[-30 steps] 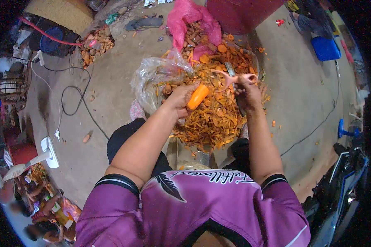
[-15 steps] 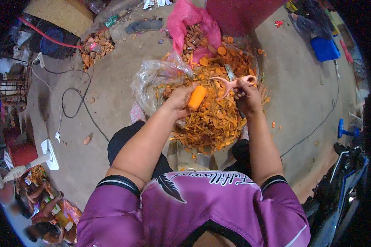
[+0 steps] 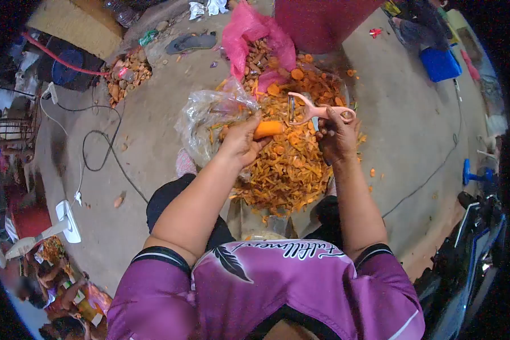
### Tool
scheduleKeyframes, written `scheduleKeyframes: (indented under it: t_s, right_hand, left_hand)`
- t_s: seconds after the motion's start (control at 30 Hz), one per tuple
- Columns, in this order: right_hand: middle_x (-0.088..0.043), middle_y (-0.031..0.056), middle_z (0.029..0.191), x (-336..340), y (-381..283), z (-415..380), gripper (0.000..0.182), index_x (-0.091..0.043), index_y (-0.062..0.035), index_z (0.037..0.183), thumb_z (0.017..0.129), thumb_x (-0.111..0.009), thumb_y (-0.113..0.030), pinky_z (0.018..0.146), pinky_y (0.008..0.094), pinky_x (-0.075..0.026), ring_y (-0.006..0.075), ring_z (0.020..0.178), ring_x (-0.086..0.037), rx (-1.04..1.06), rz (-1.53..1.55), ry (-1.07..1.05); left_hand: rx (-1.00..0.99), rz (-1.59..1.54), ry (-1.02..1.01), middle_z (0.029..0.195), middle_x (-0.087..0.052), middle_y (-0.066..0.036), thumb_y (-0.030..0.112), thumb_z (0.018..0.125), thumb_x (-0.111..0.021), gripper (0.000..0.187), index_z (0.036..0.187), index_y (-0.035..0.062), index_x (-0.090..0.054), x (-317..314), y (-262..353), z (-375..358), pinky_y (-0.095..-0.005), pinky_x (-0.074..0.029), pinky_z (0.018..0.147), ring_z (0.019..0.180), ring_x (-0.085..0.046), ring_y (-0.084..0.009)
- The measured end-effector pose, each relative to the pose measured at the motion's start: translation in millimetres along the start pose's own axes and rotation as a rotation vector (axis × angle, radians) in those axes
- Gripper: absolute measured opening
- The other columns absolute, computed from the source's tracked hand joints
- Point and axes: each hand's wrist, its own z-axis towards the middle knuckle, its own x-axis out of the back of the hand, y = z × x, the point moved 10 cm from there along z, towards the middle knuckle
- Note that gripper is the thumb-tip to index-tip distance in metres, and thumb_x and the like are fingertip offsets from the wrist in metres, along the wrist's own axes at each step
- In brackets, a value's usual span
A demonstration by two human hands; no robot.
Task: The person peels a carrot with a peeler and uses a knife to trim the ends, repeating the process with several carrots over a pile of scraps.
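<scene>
Carrot just left of the peeler

The left hand has its grip closed around the carrot, whose long axis points sideways toward the right hand, its grip clamped on the peeler's handle. Both are above a heap of orange peelings on the grey floor; a pink bag lies beyond.

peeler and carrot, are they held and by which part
The peeler is held by its handle in the right grip; the left grip holds the carrot by one end.
</scene>
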Motion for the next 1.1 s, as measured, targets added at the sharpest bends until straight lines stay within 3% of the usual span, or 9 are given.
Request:
scheduleKeyframes:
  t_s: [0.1,0.2,0.4,0.53,0.63,0.67,0.83,0.97,1.1]
  right_hand:
    - [-0.051,0.0023,0.062,5.3,-2.5,-1.9,0.014,-0.051,-0.0065,0.080,0.076,-0.056,-0.018,0.039,0.0193,-0.035,0.0079,0.046,-0.044,0.046,-0.173,0.062]
    - [-0.049,0.0002,0.062,4.4,9.5,-1.3,0.020,-0.052,-0.0055,0.077,0.073,-0.061,-0.023,0.041,0.0213,-0.033,0.0086,0.049,-0.044,-0.010,-0.129,0.025]
    - [-0.051,0.0003,0.062,-6.6,10.3,-6.0,0.018,-0.054,-0.0040,0.078,0.072,-0.061,-0.020,0.043,0.0222,-0.033,0.0085,0.049,-0.044,-0.013,-0.298,-0.033]
    - [-0.050,0.0002,0.060,-14.0,1.0,-9.4,0.017,-0.054,-0.0030,0.077,0.072,-0.060,-0.018,0.043,0.0221,-0.033,0.0085,0.048,-0.044,0.023,-0.348,-0.037]
    - [-0.050,-0.0001,0.060,-19.6,-2.6,-11.4,0.017,-0.053,-0.0029,0.077,0.072,-0.061,-0.018,0.043,0.0215,-0.033,0.0083,0.048,-0.044,0.050,-0.337,-0.085]
    - [-0.049,-0.0003,0.060,-13.9,-9.2,-9.6,0.017,-0.053,-0.0032,0.077,0.072,-0.061,-0.018,0.042,0.0214,-0.033,0.0081,0.048,-0.043,0.088,-0.319,-0.040]
    - [-0.047,-0.0006,0.057,11.4,-32.1,-2.7,0.014,-0.051,-0.0052,0.075,0.073,-0.058,-0.017,0.039,0.0209,-0.032,0.0077,0.045,-0.042,0.138,-0.104,0.097]
    - [-0.043,0.0002,0.051,-15.5,-2.4,-14.3,0.016,-0.049,-0.0063,0.083,0.077,-0.052,-0.021,0.034,0.0195,-0.028,0.0077,0.039,-0.038,-0.114,-0.049,-0.106]
    - [-0.042,0.0004,0.049,2.1,9.7,-1.3,0.021,-0.049,-0.0037,0.083,0.078,-0.052,-0.024,0.031,0.0182,-0.026,0.0074,0.035,-0.035,-0.136,-0.066,-0.072]
  left_hand:
    - [0.052,0.111,0.058,0.087,-0.054,-0.006,0.033,0.078,-0.052,0.031,0.097,0.0084,-0.048,-0.9,1.8,-8.1,-0.0296,-0.046,0.063,0.073,-0.052,-0.0163]
    - [0.106,0.088,0.058,0.080,-0.054,-0.004,0.032,0.079,-0.051,0.029,0.094,0.0068,-0.050,-2.4,-6.0,-9.3,-0.0260,-0.046,0.054,0.066,-0.052,-0.0137]
    - [0.270,0.271,-0.015,0.078,-0.052,-0.003,0.034,0.077,-0.055,0.031,0.090,0.0065,-0.051,-18.9,-21.1,-29.9,-0.0236,-0.043,0.051,0.061,-0.050,-0.0109]
    - [0.238,0.595,-0.209,0.075,-0.052,0.000,0.028,0.072,-0.061,0.029,0.091,0.0081,-0.052,-21.5,-26.8,-20.2,-0.0224,-0.042,0.054,0.062,-0.048,-0.0086]
    - [0.389,0.731,-0.378,0.074,-0.052,0.000,0.024,0.071,-0.062,0.027,0.088,0.0063,-0.052,-32.6,-42.5,-37.8,-0.0209,-0.041,0.055,0.062,-0.049,-0.0083]
    - [0.377,0.684,-0.360,0.067,-0.051,-0.001,0.020,0.071,-0.061,0.019,0.080,0.0053,-0.052,-34.9,-43.0,-38.4,-0.0240,-0.044,0.052,0.057,-0.050,-0.0104]
    - [-0.038,0.970,-0.323,0.075,-0.056,-0.005,0.020,0.067,-0.065,0.033,0.090,-0.0002,-0.052,-43.4,-12.1,-27.1,-0.0242,-0.044,0.061,0.067,-0.053,-0.0123]
    - [-0.314,1.261,-0.264,0.080,-0.058,-0.007,0.018,0.066,-0.065,0.035,0.090,-0.0032,-0.052,-55.1,4.7,-30.7,-0.0245,-0.042,0.066,0.071,-0.054,-0.0150]
    - [-0.508,1.238,-0.202,0.076,-0.057,-0.009,0.014,0.065,-0.064,0.028,0.087,0.0003,-0.054,-47.8,8.5,-28.1,-0.0278,-0.042,0.064,0.070,-0.054,-0.0173]
